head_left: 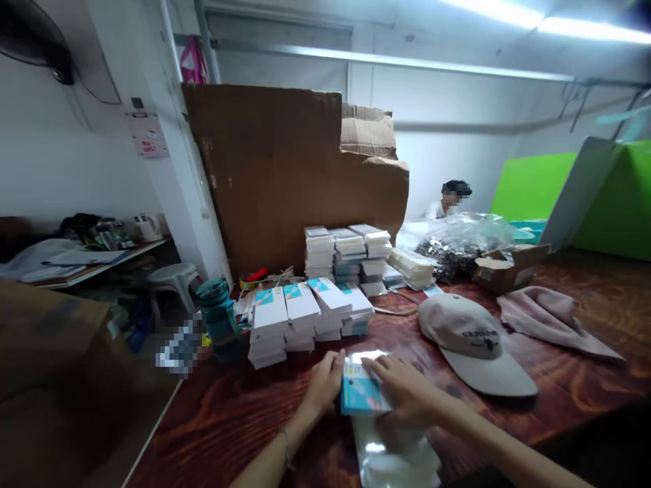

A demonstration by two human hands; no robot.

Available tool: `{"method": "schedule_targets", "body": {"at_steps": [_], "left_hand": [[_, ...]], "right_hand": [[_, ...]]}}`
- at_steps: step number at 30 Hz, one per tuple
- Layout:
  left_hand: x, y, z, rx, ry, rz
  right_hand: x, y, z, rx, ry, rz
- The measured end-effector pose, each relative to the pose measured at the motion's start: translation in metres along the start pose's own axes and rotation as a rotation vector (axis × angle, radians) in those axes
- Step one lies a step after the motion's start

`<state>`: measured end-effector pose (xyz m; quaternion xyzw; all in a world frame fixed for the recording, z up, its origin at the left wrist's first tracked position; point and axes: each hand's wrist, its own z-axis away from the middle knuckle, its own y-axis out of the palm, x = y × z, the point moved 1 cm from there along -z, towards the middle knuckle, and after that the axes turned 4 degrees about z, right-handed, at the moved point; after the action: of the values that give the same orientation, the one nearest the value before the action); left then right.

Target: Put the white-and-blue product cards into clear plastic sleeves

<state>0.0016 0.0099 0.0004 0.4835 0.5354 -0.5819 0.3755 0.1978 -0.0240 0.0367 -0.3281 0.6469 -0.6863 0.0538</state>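
Note:
A small white and blue box (362, 390) lies on the dark wooden table (228, 413) in front of me. My left hand (325, 383) grips its left edge with curled fingers. My right hand (407, 393) rests on its right side, fingers pressed on top. A clear plastic sleeve (394, 454) lies under and below the box, shiny with glare. Just beyond stand stacks of similar white and blue boxes (305, 315).
A beige cap (470, 342) and pink cloth (552, 318) lie to the right. A teal bottle (220, 318) stands left of the stacks. Taller box stacks (348, 257), large cardboard cartons (285, 169), a small open carton (508, 268) and plastic bags sit farther back. Another person (450, 200) sits behind.

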Motion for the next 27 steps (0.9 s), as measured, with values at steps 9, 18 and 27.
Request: {"method": "schedule_targets", "body": {"at_steps": [9,18,27], "left_hand": [[0.027,-0.012,-0.001,0.093,-0.071,0.352],[0.044,-0.012,0.003,0.108,0.336,0.501],[0.027,-0.019,0.015,-0.078,0.323,0.301]], "right_hand": [[0.009,-0.01,-0.034,-0.203,0.028,-0.56],[0.051,0.027,-0.084,-0.247,0.007,-1.269],[0.05,0.023,-0.081,-0.066,-0.025,-1.342]]}}
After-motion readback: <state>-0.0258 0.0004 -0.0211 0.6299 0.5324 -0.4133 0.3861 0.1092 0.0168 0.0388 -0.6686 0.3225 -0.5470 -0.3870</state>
